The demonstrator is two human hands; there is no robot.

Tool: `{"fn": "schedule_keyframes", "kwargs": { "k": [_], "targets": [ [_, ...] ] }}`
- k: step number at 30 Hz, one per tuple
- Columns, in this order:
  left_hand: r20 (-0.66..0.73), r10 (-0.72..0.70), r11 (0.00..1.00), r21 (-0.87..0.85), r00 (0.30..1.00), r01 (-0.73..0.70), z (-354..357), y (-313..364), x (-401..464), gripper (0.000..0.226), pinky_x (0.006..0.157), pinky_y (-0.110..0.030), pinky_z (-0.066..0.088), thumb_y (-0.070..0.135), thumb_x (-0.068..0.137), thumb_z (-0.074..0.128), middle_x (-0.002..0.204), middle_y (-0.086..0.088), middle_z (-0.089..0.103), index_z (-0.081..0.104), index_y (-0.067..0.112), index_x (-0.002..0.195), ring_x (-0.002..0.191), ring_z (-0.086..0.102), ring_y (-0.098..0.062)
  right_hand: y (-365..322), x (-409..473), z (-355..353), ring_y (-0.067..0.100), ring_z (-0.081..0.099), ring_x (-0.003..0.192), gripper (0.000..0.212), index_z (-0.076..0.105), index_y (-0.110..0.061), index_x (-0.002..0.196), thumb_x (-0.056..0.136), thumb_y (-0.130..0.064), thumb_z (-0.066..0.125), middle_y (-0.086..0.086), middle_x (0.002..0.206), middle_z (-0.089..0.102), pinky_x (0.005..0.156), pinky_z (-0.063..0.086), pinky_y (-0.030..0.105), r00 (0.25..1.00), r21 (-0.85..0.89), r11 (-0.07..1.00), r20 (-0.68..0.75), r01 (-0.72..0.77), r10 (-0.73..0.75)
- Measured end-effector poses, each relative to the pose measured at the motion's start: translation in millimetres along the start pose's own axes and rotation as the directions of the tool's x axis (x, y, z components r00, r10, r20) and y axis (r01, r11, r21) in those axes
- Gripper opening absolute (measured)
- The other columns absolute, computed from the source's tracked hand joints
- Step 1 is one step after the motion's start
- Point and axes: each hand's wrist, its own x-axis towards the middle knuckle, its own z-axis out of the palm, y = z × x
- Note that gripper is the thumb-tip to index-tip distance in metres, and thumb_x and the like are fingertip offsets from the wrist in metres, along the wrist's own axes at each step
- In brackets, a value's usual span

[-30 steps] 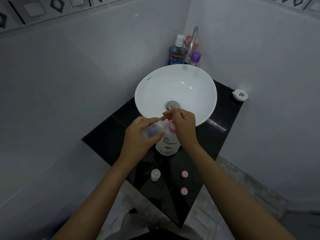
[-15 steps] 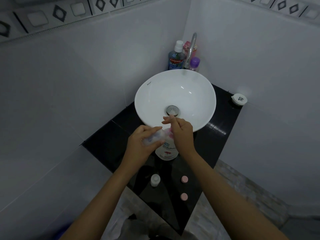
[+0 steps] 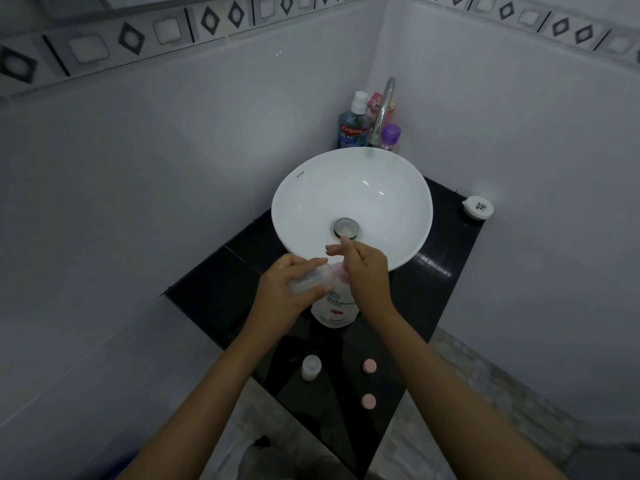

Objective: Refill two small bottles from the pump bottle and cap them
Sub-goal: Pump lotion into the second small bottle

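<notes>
A white pump bottle [image 3: 335, 308] with a pink pump stands on the black counter [image 3: 214, 289] in front of the basin. My left hand [image 3: 284, 296] grips a small clear bottle [image 3: 311, 278], tilted with its mouth at the pump's spout. My right hand [image 3: 367, 271] lies flat on the pump head, fingers stretched out over the basin rim. A second small bottle [image 3: 310, 367] stands uncapped nearer to me on the counter. Two pink caps [image 3: 369, 366] [image 3: 368, 401] lie to its right.
A white round basin [image 3: 349, 202] with a metal drain fills the counter's back. Behind it are a tap [image 3: 384, 112], a blue mouthwash bottle [image 3: 353, 128] and a purple-capped bottle [image 3: 390, 137]. A white round container [image 3: 478, 207] sits at the right wall. White tiled walls close both sides.
The hands and bottles hold the same pose at the pump; my right hand stays on the pump head. The view has tilted up a little, so everything sits lower in frame.
</notes>
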Motion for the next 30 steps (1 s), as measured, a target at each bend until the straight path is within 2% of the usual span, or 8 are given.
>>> {"fn": "schedule_keyframes", "kwargs": {
  "k": [3, 7, 12, 17, 21, 25, 27, 30],
  "targets": [
    [-0.013, 0.031, 0.998, -0.059, 0.999, -0.031, -0.8, 1.8, 0.2, 0.043, 0.077, -0.004, 0.045, 0.02, 0.072, 0.079, 0.101, 0.012, 0.062, 0.068, 0.02, 0.113, 0.098, 0.058, 0.003, -5.3, 2.9, -3.0, 0.0, 0.063, 0.063, 0.036, 0.075, -0.007, 0.077, 0.097, -0.023, 0.049, 0.003, 0.072, 0.073, 0.059, 0.049, 0.011, 0.997, -0.052, 0.996, -0.026, 0.07, -0.071],
    [-0.01, 0.031, 0.998, -0.058, 0.999, -0.031, -1.0, 0.1, 2.1, 0.042, 0.078, -0.006, 0.046, 0.023, 0.071, 0.079, 0.101, 0.014, 0.062, 0.068, 0.023, 0.112, 0.099, 0.058, 0.003, -3.0, 0.3, 1.3, 0.001, 0.059, 0.057, 0.038, 0.076, -0.008, 0.079, 0.098, -0.023, 0.047, 0.0, 0.064, 0.068, 0.053, 0.046, 0.014, 0.999, 0.059, 0.998, -0.045, 0.028, -0.025],
    [0.033, 0.009, 1.0, 0.005, 0.999, -0.009, -2.0, -2.5, 1.3, 0.044, 0.078, -0.005, 0.046, 0.023, 0.07, 0.079, 0.102, 0.013, 0.06, 0.067, 0.024, 0.113, 0.097, 0.058, 0.004, 5.9, -4.9, 3.4, 0.012, 0.064, 0.078, 0.033, 0.076, -0.012, 0.08, 0.097, -0.022, 0.049, 0.007, 0.083, 0.072, 0.071, 0.051, 0.032, 0.999, 0.035, 0.999, -0.047, 0.007, -0.005],
    [0.024, 0.038, 0.999, -0.014, 0.999, -0.038, -5.0, 3.6, 6.4, 0.043, 0.078, -0.007, 0.047, 0.027, 0.071, 0.079, 0.102, 0.015, 0.061, 0.067, 0.027, 0.112, 0.1, 0.058, 0.003, -5.2, 1.9, -0.4, 0.0, 0.062, 0.062, 0.034, 0.074, -0.011, 0.076, 0.096, -0.025, 0.05, -0.003, 0.07, 0.071, 0.057, 0.048, 0.012, 0.999, 0.027, 0.999, -0.036, 0.029, -0.028],
    [0.021, 0.043, 0.999, -0.023, 0.999, -0.043, -4.5, 4.0, 7.7, 0.04, 0.077, -0.006, 0.047, 0.028, 0.07, 0.079, 0.102, 0.016, 0.061, 0.066, 0.035, 0.107, 0.101, 0.057, 0.005, -1.0, -1.6, 3.4, 0.008, 0.064, 0.066, 0.037, 0.075, -0.008, 0.076, 0.098, -0.021, 0.048, 0.004, 0.071, 0.072, 0.06, 0.051, 0.018, 0.996, 0.07, 0.996, -0.073, 0.054, -0.049],
    [0.035, 0.017, 1.0, 0.013, 0.999, -0.017, -2.9, -1.0, 6.1, 0.041, 0.079, -0.005, 0.046, 0.023, 0.07, 0.08, 0.102, 0.016, 0.061, 0.065, 0.035, 0.106, 0.099, 0.057, 0.009, 7.9, -4.2, 6.8, 0.02, 0.064, 0.079, 0.034, 0.076, -0.014, 0.081, 0.097, -0.023, 0.048, 0.011, 0.084, 0.072, 0.073, 0.052, 0.037, 0.997, 0.027, 1.0, -0.075, 0.015, -0.013],
    [0.03, 0.012, 1.0, 0.016, 0.999, -0.013, -1.8, -1.7, 4.8, 0.042, 0.08, -0.005, 0.046, 0.022, 0.071, 0.079, 0.103, 0.017, 0.061, 0.067, 0.029, 0.11, 0.099, 0.057, 0.009, 7.0, -5.0, 4.9, 0.014, 0.062, 0.073, 0.034, 0.075, -0.013, 0.079, 0.097, -0.024, 0.049, 0.009, 0.078, 0.07, 0.069, 0.051, 0.034, 0.998, -0.002, 1.0, -0.065, 0.019, -0.019],
    [0.011, 0.033, 0.999, -0.015, 0.999, -0.033, -2.2, 0.6, 5.1, 0.042, 0.08, -0.006, 0.047, 0.022, 0.071, 0.079, 0.103, 0.015, 0.062, 0.068, 0.022, 0.112, 0.101, 0.058, 0.005, -2.0, -0.5, -0.5, -0.002, 0.059, 0.058, 0.035, 0.074, -0.013, 0.074, 0.095, -0.026, 0.05, -0.005, 0.064, 0.067, 0.057, 0.046, 0.015, 0.998, -0.033, 0.998, -0.035, 0.052, -0.053]
  ]
}}
